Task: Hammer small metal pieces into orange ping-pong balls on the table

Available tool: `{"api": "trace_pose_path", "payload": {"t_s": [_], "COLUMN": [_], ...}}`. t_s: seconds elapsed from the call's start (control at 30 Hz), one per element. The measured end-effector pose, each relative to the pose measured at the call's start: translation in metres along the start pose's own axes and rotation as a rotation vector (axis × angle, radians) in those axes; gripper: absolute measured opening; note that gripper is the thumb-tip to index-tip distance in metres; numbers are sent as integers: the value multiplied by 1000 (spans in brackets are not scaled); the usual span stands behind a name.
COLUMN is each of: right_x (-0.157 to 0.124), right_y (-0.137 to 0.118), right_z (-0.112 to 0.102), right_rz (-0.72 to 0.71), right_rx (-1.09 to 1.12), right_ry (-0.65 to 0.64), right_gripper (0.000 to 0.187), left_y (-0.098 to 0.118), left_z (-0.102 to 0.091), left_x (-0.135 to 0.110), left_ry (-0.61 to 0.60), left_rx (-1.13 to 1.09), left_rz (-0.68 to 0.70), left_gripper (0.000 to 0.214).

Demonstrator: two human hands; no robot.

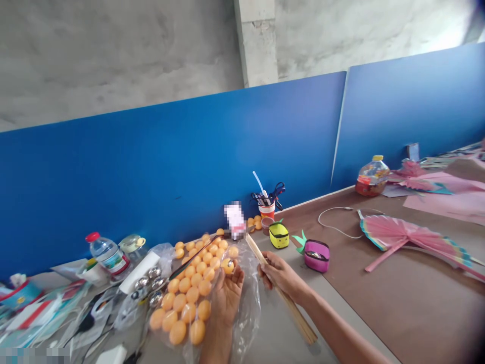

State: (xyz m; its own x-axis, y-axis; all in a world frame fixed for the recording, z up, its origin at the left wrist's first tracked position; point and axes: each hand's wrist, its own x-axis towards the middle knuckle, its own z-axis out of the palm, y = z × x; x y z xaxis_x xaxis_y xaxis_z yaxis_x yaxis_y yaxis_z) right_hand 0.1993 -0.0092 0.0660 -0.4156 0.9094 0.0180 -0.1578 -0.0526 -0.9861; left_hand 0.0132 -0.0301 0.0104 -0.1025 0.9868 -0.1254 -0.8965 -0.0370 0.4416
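Observation:
My left hand [227,290] is palm up at the right side of the ball pile, its curled fingers around an orange ball [228,266] with a dark and white marking. My right hand [280,275] is wrapped round a long pale wooden piece [293,308] that looks like a bundle of thin slats, slanting from upper left to lower right. Beside my left hand, many plain orange balls [191,293] lie in a clear plastic bag [248,313]. A thin dark-handled tool [193,258] rests across them.
Right of my right hand stand a purple pouch [317,256] and a yellow pouch [279,235]. Behind is a cup of pens [267,208]. Pink fans [407,235] and a jug [373,178] are right; metal balls [154,283] and a bottle [109,257] left. A blue partition [182,162] closes the back.

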Motion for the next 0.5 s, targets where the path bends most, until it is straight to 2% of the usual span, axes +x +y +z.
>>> {"api": "trace_pose_path", "payload": {"t_s": [0.23,0.5], "right_x": [1,3], "right_y": [4,8], "right_z": [0,-2], "right_rz": [-19,37], "right_rx": [-42,16], "right_ry": [31,19], "right_gripper": [24,24], "left_y": [0,-1], "left_z": [8,5], "left_x": [-4,-2], "left_ry": [90,34], "left_rx": [6,-5], "left_rz": [42,105], "left_gripper": [13,6]}}
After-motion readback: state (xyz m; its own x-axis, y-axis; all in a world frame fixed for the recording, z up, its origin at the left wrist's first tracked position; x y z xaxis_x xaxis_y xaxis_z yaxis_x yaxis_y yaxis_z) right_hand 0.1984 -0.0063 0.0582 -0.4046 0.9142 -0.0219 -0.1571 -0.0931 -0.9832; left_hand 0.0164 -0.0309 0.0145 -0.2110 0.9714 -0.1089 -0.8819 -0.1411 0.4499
